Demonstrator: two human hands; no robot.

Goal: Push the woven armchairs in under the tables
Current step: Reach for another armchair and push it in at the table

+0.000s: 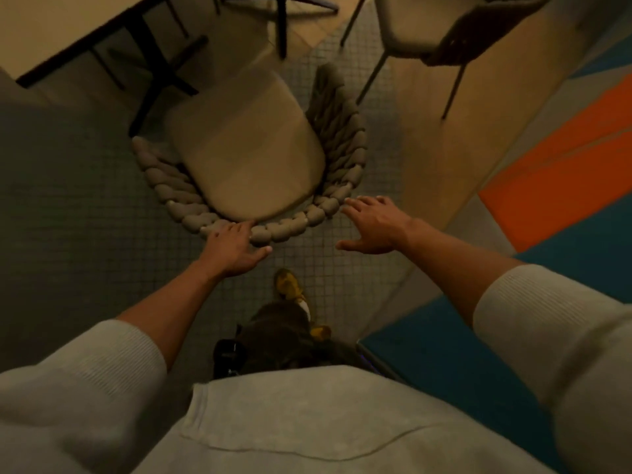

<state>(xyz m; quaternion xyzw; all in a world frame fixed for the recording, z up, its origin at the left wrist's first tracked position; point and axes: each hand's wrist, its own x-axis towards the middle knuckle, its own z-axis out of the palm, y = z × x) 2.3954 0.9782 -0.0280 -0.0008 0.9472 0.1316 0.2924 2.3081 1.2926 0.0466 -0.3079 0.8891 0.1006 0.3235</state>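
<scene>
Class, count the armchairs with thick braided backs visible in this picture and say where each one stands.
2. One grey braided-back armchair with a beige seat cushion stands at centre, just before the hands. A second, darker woven armchair sits at top right, cut off by the frame. Others may lie outside the view.

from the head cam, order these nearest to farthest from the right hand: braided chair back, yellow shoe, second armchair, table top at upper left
1. braided chair back, at the right hand's fingers
2. yellow shoe, below left
3. second armchair, top right
4. table top, far upper left

Small-tiled grey floor [68, 217] (dimly lit); orange-and-teal carpet [554, 186] at right.
</scene>
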